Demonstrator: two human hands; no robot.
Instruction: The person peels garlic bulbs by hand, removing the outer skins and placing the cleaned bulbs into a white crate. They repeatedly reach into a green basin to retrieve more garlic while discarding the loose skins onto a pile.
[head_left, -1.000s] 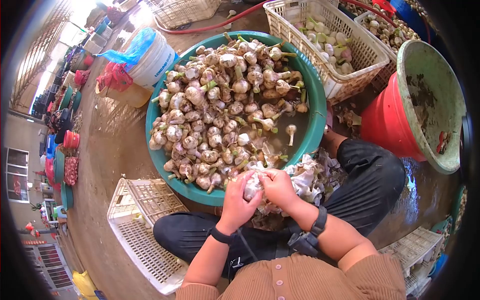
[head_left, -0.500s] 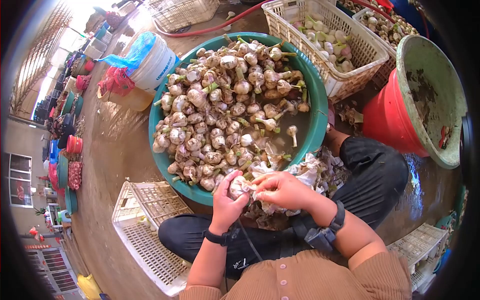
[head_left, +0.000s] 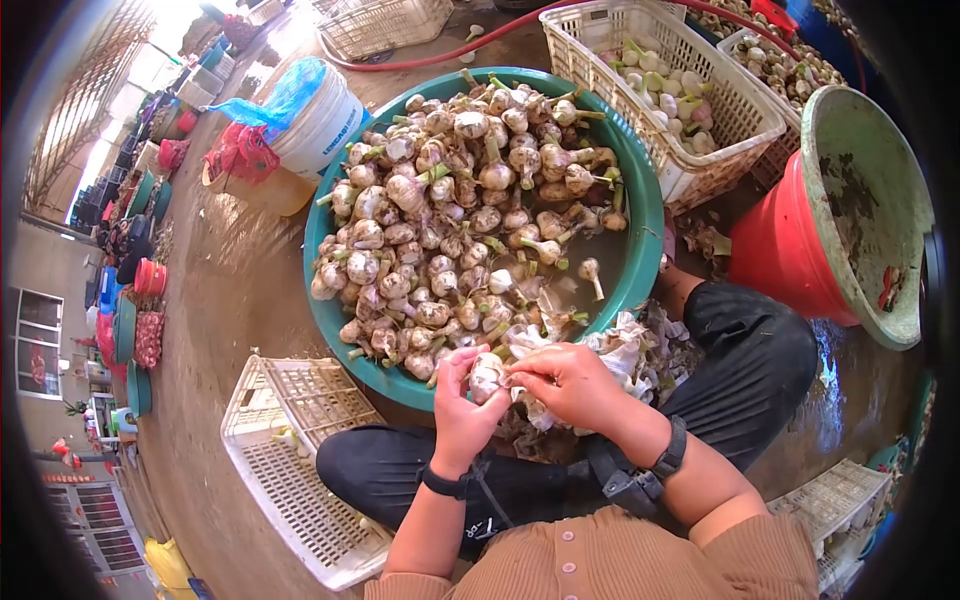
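My left hand (head_left: 462, 408) is closed around a garlic bulb (head_left: 487, 376) with pale, brownish-streaked skin. The fingers of my right hand (head_left: 572, 382) pinch at the right side of this bulb, on its papery skin; the exact grip is partly hidden. Just beyond both hands stands a wide green basin (head_left: 650, 215) heaped with unpeeled, soil-stained garlic bulbs (head_left: 405, 190). Some murky water shows at the basin's right. Between the basin and my crossed legs lies a pile of loose garlic skins (head_left: 640, 350).
At my left sits a white plastic crate (head_left: 285, 500) with a few bulbs. A crate of cleaned garlic (head_left: 735, 145) stands at the far right, near a red bucket (head_left: 785, 240) leaning with a green tub (head_left: 900, 310). A white bucket (head_left: 320, 120) stands far left.
The garlic bulb in my left hand is turned so more of its streaked side shows. My right fingers have shifted slightly along its edge. The whole view has tilted a little.
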